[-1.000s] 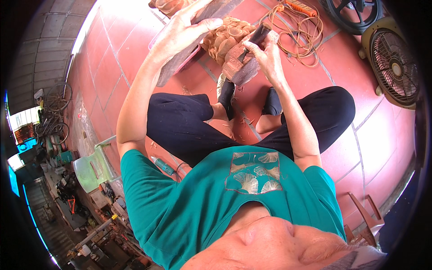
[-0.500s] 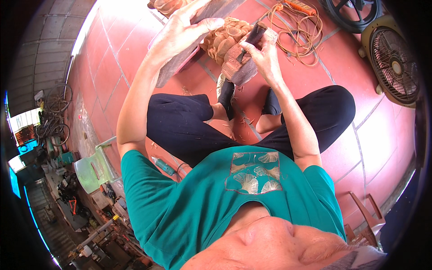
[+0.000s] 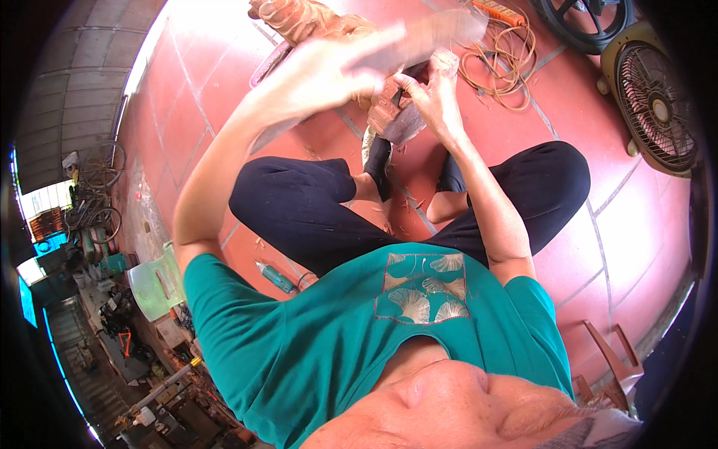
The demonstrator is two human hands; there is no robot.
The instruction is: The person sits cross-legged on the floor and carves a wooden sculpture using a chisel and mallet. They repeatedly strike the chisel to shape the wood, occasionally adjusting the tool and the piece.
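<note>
My left hand (image 3: 329, 75) is smeared by motion, its fingers against a long, flat piece of wood (image 3: 449, 31) that reaches across to the upper right. My right hand (image 3: 440, 93) is closed around a chisel (image 3: 397, 96), thumb along its side. The chisel's handle is mostly hidden behind the blurred wood. Below the thumb lies a reddish-brown wooden block end (image 3: 404, 123), close by my feet. It belongs with a brown wood carving (image 3: 310, 19), whose middle part is covered by my left hand and the flat wood.
Wood shavings lie on red floor tiles (image 3: 187, 112) between my crossed legs. A teal power tool (image 3: 275, 277) and green plastic seat (image 3: 153, 284) are at left. An orange power strip (image 3: 499, 12), coiled cable (image 3: 516, 78), wheel (image 3: 587, 26) and fan (image 3: 658, 112) stand upper right.
My left hand and the flat wood have swung to the right, over the carving and toward the chisel handle. My right hand stays nearly in place.
</note>
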